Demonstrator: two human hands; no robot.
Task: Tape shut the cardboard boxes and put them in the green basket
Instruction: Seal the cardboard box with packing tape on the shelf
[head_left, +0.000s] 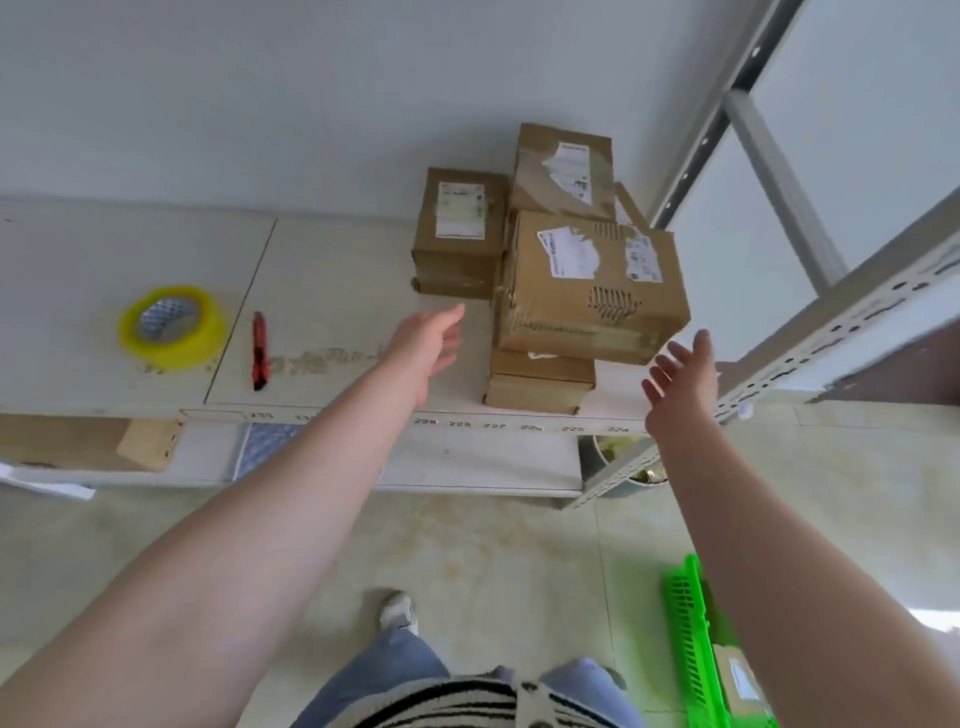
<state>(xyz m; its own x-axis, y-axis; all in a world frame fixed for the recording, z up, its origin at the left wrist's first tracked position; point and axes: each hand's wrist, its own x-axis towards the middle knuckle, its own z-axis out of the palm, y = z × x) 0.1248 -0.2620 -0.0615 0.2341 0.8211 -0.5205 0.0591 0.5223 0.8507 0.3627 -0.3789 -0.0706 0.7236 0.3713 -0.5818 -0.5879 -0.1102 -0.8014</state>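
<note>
A large cardboard box (592, 291) sits tilted on top of a smaller box (540, 382), near the front edge of a white shelf (337, 270). Its right side juts out past the box underneath. Two more boxes stand behind it against the wall: one to the left (460, 234) and one further back (563, 171).

Both hands are reaching for the large box, neither touching it. The left hand (431, 338) is open, fingers straight, just beside the box's left face. The right hand (683, 376) is open with fingers spread, just below its overhanging right corner.

The likely risk: the box is perched unevenly, so a one-sided push or late grip could tip it off the stack and over the shelf edge, or knock the box beneath it forward.

Well to the left on the shelf lie a yellow roll of tape (174, 327) and a red utility knife (259, 351). The green basket (691, 649) stands on the floor at lower right, holding what looks like one box already; the right forearm hides most of it.
</note>
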